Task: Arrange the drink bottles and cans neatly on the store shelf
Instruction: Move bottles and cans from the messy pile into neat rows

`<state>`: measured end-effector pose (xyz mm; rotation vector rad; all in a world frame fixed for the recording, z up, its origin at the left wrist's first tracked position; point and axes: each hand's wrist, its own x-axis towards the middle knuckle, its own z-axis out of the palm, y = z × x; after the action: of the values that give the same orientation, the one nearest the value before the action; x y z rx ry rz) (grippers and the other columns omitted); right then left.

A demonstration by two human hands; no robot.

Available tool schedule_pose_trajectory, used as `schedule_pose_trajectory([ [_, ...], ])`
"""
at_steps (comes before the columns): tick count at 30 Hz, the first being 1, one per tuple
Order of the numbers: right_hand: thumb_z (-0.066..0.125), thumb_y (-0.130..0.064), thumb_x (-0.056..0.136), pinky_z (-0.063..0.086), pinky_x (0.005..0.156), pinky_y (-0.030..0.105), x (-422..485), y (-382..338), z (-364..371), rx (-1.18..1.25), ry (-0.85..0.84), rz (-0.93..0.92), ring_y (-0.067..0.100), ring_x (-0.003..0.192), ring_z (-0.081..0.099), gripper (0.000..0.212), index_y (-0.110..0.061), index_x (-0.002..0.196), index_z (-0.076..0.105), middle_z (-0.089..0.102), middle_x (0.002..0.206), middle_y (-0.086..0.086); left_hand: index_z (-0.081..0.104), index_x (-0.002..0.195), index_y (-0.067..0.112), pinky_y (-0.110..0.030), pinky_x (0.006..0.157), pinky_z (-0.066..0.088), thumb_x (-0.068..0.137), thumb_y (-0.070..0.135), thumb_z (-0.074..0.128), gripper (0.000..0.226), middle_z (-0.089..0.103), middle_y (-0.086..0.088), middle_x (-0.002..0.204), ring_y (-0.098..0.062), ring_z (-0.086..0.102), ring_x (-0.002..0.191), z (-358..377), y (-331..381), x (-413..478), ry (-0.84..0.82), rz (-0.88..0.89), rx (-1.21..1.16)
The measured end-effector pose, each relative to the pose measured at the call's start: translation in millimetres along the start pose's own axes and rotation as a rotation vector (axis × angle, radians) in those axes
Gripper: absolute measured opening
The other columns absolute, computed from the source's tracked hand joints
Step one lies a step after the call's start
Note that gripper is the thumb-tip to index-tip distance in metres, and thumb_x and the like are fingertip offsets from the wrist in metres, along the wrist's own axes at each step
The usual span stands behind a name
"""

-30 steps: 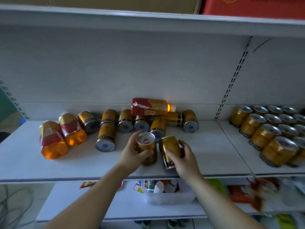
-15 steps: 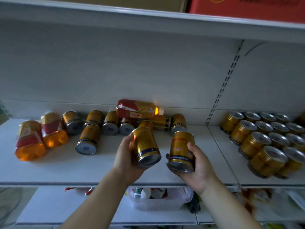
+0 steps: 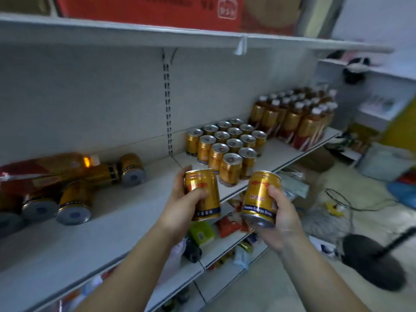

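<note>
Both arms reach forward over the front edge of the shelf [image 3: 126, 224]. The left hand [image 3: 180, 206] wraps one gold can [image 3: 202, 194], thumb across its face, the can roughly upright. The right hand [image 3: 278, 216] cups a second gold can [image 3: 261, 199] from below and the side, tilted with its base toward us; each grip is closed on its can, and the two cans sit near each other, apart, in the air above the shelf's front edge.

Half a second ago the hands held these cans before the fallen pile; now the view has swung right and that pile sits at the left.

At the shelf's left end, lying cans [image 3: 74, 206] and a tipped bottle [image 3: 45, 170] are jumbled together. Past the upright divider, standing cans [image 3: 225, 147] form tidy rows, with standing bottles [image 3: 292, 118] at the right end. A red box [image 3: 146, 10] rests on the shelf above. Packets crowd the lower shelf [image 3: 225, 248], and a dark fan base [image 3: 373, 262] stands on the floor at the right.
</note>
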<state>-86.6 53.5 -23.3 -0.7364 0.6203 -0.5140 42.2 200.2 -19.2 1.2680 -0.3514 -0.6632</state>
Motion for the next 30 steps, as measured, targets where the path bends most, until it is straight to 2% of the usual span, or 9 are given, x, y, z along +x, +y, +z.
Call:
schedule_pose_trajectory([
  [2,0.066,-0.031,0.080,0.052,0.068,0.041,5,-25,-26,0.006,0.047,-0.067,0.029,0.074,0.063,0.040,-0.011,0.113,0.056,0.066,0.090,0.016,0.039,0.128,0.046,-0.050,0.082,0.056,0.086,0.005,0.060,0.063,0.056,0.000,0.118,-0.024,0.061,0.103,33,-7,11,-0.071,-0.006,0.057],
  [5,0.081,-0.027,0.065,0.056,0.064,0.042,17,-64,-62,-0.065,0.032,-0.176,0.032,0.085,0.066,0.075,-0.011,0.131,0.049,0.062,0.111,0.021,0.034,0.130,0.050,-0.048,0.086,0.055,0.083,0.012,0.064,0.067,0.053,0.000,0.122,-0.023,0.059,0.105,84,-21,30,-0.161,-0.003,0.172],
  [8,0.073,-0.020,0.067,0.056,0.063,0.043,37,-107,-98,-0.232,0.015,-0.287,0.028,0.079,0.068,0.057,-0.014,0.120,0.054,0.065,0.101,0.015,0.035,0.130,0.043,-0.034,0.079,0.054,0.077,0.011,0.071,0.071,0.052,-0.001,0.117,-0.019,0.059,0.098,141,-36,54,-0.191,0.049,0.300],
  [12,0.078,-0.008,0.074,0.056,0.078,0.047,76,-165,-138,-0.553,0.014,-0.314,0.030,0.094,0.066,0.049,-0.027,0.113,0.055,0.064,0.110,0.010,0.027,0.121,0.036,-0.035,0.083,0.054,0.065,0.017,0.081,0.080,0.051,-0.003,0.118,-0.015,0.058,0.098,209,-51,95,-0.090,0.104,0.536],
  [15,0.077,-0.008,0.077,0.049,0.079,0.034,112,-195,-152,-0.835,-0.013,-0.343,0.018,0.099,0.059,0.059,-0.026,0.124,0.048,0.059,0.107,-0.005,0.021,0.136,0.041,-0.035,0.092,0.051,0.051,0.034,0.085,0.106,0.042,0.007,0.128,-0.016,0.052,0.111,235,-49,125,-0.002,0.175,0.735],
  [18,0.079,-0.014,0.074,0.042,0.081,0.031,151,-208,-150,-1.016,-0.036,-0.337,0.018,0.103,0.053,0.066,-0.026,0.128,0.044,0.055,0.112,-0.004,0.036,0.138,0.031,-0.030,0.094,0.045,0.056,0.043,0.084,0.096,0.048,0.004,0.130,-0.018,0.051,0.118,244,-37,147,0.085,0.282,1.030],
  [22,0.081,-0.017,0.068,0.049,0.090,0.039,204,-197,-135,-1.138,-0.113,-0.314,0.020,0.101,0.058,0.062,-0.027,0.118,0.047,0.059,0.107,-0.005,0.034,0.138,0.026,-0.032,0.088,0.044,0.060,0.041,0.081,0.092,0.049,-0.003,0.131,-0.027,0.053,0.115,234,-33,169,0.192,0.259,1.221],
  [26,0.078,-0.002,0.063,0.055,0.068,0.037,238,-186,-109,-1.194,-0.315,-0.384,0.012,0.071,0.063,0.039,0.000,0.098,0.062,0.066,0.083,0.003,0.029,0.136,0.025,-0.044,0.108,0.028,0.063,0.057,0.072,0.090,0.050,-0.001,0.131,-0.025,0.046,0.123,219,-41,193,0.290,0.215,1.422],
  [30,0.078,0.002,0.055,0.043,0.050,0.026,269,-180,-100,-1.279,-0.460,-0.440,-0.004,0.055,0.055,0.030,-0.003,0.076,0.058,0.056,0.068,-0.008,0.019,0.144,0.027,-0.059,0.114,0.005,0.070,0.061,0.064,0.093,0.028,0.002,0.150,-0.022,0.017,0.143,215,-54,215,0.258,0.167,1.661],
])
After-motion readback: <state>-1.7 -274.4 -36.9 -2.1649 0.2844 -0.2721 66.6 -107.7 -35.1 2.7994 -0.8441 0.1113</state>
